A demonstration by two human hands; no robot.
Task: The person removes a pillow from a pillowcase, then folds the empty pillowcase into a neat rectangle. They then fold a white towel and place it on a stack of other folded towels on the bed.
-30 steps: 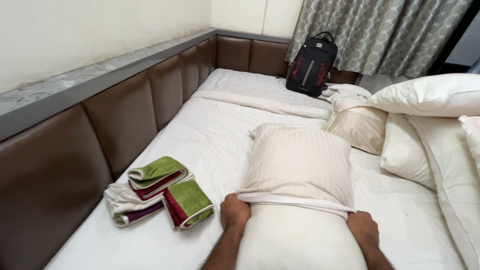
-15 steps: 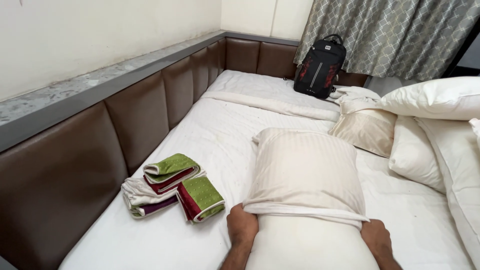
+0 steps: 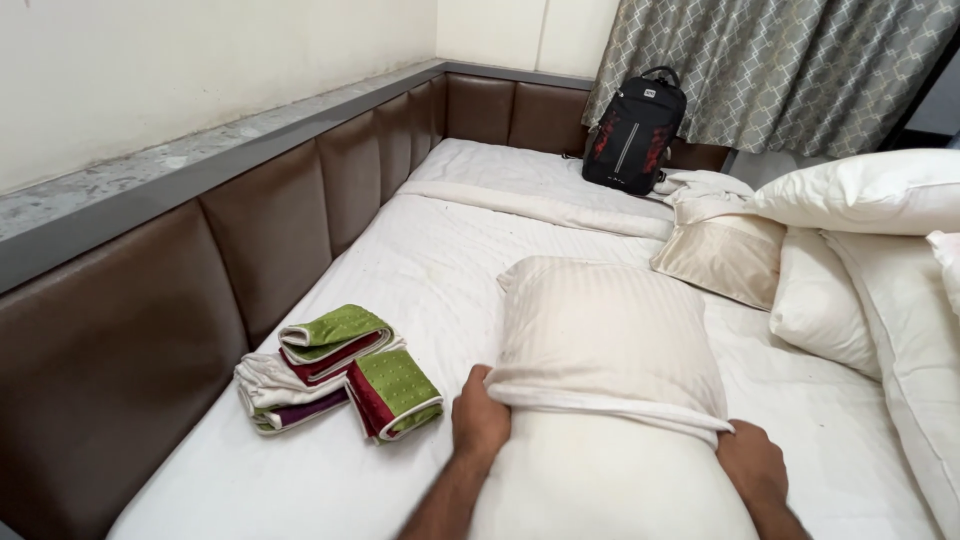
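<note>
A cream pillow [image 3: 600, 480] lies on the white bed sheet [image 3: 440, 270] in front of me. A striped off-white pillowcase [image 3: 605, 325] covers its far half. My left hand [image 3: 480, 420] grips the left corner of the pillowcase's open edge. My right hand [image 3: 752, 465] grips the right corner of that edge. The near half of the pillow is bare between my forearms.
Folded green, maroon and white cloths [image 3: 335, 370] sit left of the pillow by the brown padded headboard [image 3: 200, 290]. More pillows [image 3: 870, 190] and a beige cushion [image 3: 720, 255] are piled at the right. A black backpack [image 3: 632, 130] leans by the grey curtain [image 3: 780, 70].
Both hands have drawn slightly nearer, and the pillowcase edge sits a little further along the pillow. The view has shifted a little to the left.
</note>
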